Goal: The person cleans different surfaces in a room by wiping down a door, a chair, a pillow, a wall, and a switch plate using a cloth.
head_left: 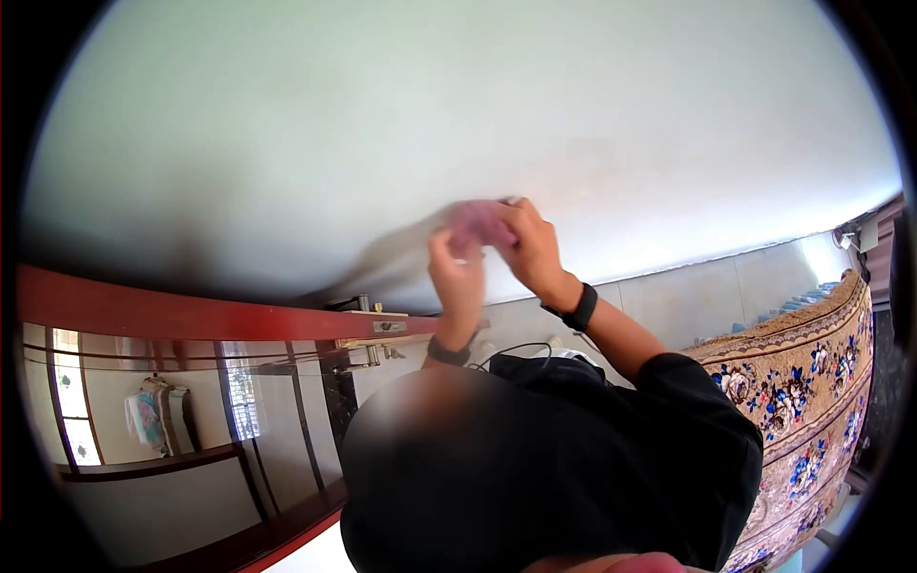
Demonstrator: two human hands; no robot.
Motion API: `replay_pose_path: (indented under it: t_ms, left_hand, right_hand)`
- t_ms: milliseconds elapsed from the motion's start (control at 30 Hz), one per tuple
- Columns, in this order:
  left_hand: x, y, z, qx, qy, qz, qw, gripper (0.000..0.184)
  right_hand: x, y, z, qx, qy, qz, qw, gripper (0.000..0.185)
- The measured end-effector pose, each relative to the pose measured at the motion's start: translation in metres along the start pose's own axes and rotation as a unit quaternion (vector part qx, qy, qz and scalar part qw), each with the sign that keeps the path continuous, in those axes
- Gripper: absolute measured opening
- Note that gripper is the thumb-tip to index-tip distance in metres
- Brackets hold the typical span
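Note:
A crumpled pinkish-purple cloth is held between both hands in front of a pale wall. My left hand, slightly blurred, grips its left side with bent fingers. On the cloth's right side, my right hand has its fingers closed round the edge. Black bands circle both wrists. The cloth is close to the wall; whether it touches the wall I cannot tell.
The pale wall fills the upper view. A red-framed door with metal latch parts stands at the left, clothes hanging beyond it. At the right is a flower-patterned cover.

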State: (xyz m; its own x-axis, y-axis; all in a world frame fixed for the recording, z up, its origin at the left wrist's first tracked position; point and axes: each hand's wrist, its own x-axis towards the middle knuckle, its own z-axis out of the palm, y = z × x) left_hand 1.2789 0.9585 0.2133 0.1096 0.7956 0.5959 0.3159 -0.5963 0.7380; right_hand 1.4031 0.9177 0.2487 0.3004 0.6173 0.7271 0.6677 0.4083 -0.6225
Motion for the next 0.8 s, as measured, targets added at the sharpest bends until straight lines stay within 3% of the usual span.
replay_pose_path:
  t_ms: [133,233,267,333,400,467,533,667,800]
  left_hand:
    - [0.044,0.041,-0.015,-0.085,0.056,0.059,0.993,0.021]
    - [0.067,0.072,0.002,-0.122,0.043,0.084,0.988,0.025]
    - [0.069,0.078,0.012,-0.152,0.020,0.071,0.986,0.026]
    - [0.066,0.078,0.040,-0.126,-0.008,0.135,0.983,0.023]
    - [0.054,0.093,0.067,-0.093,-0.036,0.158,0.982,0.023]
    - [0.037,0.092,0.085,-0.041,-0.063,0.173,0.982,0.026]
    - [0.015,0.078,0.100,-0.034,-0.117,0.117,0.986,0.026]
    - [-0.029,0.029,0.102,0.021,-0.196,0.047,0.979,0.028]
    - [-0.049,-0.021,0.081,0.042,-0.221,-0.056,0.973,0.028]
  right_hand:
    - [0.044,-0.026,-0.007,0.050,0.032,-0.052,0.997,0.035]
    - [0.062,-0.024,-0.028,0.059,0.086,-0.061,0.993,0.046]
    - [0.064,-0.026,-0.041,0.022,0.107,-0.052,0.993,0.041]
    - [0.056,-0.003,-0.055,0.062,0.173,-0.055,0.981,0.037]
    - [0.030,0.033,-0.070,0.063,0.188,0.044,0.979,0.045]
    - [0.006,0.059,-0.079,0.103,0.211,0.078,0.969,0.038]
    - [-0.026,0.078,-0.083,0.135,0.184,0.167,0.959,0.033]
    - [-0.082,0.100,-0.071,-0.034,0.067,0.226,0.971,0.025]
    - [-0.085,0.085,-0.046,-0.090,-0.022,0.152,0.984,0.027]
